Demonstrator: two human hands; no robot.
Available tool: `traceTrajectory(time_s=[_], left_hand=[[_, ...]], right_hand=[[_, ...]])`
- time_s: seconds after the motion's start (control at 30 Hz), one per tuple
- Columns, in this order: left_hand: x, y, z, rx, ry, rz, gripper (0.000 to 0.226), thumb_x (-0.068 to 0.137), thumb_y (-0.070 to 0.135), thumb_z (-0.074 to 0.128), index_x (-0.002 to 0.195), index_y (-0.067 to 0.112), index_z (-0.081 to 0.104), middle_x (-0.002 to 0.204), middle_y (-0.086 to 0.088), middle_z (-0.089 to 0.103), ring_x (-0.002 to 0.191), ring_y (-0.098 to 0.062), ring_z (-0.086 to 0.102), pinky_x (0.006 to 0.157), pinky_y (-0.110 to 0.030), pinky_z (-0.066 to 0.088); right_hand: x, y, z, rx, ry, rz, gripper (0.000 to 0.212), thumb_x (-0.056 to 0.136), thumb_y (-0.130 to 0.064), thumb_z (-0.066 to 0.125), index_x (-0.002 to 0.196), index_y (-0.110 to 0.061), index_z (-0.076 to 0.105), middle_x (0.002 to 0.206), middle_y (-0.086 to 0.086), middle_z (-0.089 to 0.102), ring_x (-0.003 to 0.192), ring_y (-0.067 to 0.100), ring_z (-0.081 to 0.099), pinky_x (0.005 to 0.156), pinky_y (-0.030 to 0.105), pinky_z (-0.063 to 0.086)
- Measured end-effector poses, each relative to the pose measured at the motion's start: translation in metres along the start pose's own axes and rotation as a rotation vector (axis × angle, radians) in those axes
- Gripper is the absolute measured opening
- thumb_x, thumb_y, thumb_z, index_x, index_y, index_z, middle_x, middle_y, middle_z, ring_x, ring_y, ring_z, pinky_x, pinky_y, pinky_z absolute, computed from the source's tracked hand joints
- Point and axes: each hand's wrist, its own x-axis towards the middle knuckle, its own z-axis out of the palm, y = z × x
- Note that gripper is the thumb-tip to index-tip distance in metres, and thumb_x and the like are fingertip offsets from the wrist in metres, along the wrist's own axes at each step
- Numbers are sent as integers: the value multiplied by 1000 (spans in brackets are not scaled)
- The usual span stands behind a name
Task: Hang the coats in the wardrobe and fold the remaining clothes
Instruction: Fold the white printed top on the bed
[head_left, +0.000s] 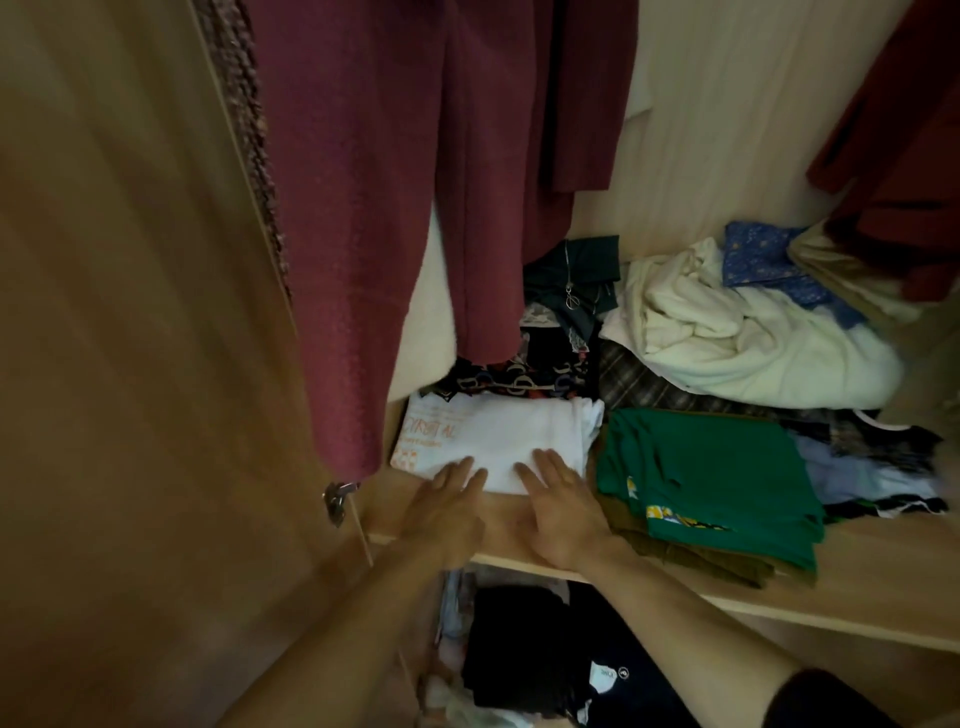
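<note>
Two hands, left (448, 501) & right (558, 506), fingers flat and spread, press a folded white tee (511, 441) at the shelf (857, 587) front edge w/ coat (374, 208) hanging above; shoving unevenly could rumple it or bump the green stack (711, 467).

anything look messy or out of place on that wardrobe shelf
Yes. Behind the folded green shirt, a cream garment lies crumpled in a heap, with a blue patterned piece bunched behind it. The white shirt under both hands, left hand and right hand, is folded neatly.
</note>
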Motion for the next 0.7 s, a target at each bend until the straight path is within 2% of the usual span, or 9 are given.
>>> traceTrajectory(time_s=[0.2,0.3,0.37,0.6,0.7], left_hand=[[-17,2,15,-129,154,78,64,101,30,42,158,19,16,167,-3,6,152,-19,6,123,-34,15],[-23,19,29,-242,197,130,57,102,35,44,153,14,30,162,-6,23,148,-22,20,120,-35,22],[-31,33,34,-235,208,178,55,101,38,46,149,13,37,157,-6,33,142,-24,29,116,-34,27],[-52,72,32,-149,245,355,54,97,51,46,145,25,44,153,-3,38,138,-24,34,112,-32,30],[-68,88,36,-114,214,389,53,96,51,46,144,27,44,150,-1,41,137,-23,35,112,-33,31]], right_hand=[[-28,-12,-21,65,155,-30,62,99,-42,47,153,-15,32,162,9,22,152,25,13,122,34,14],[-55,-10,-24,13,127,15,61,100,-44,47,152,-15,33,163,9,21,152,26,12,122,38,17],[-76,-7,-28,-11,112,51,63,99,-44,48,152,-14,33,163,11,20,152,26,12,123,38,17],[-157,10,-40,-51,186,181,58,98,-45,49,149,-18,38,161,10,24,150,27,16,119,40,23],[-193,17,-41,-23,182,240,58,98,-44,47,150,-18,37,161,11,22,150,28,17,121,41,20]])
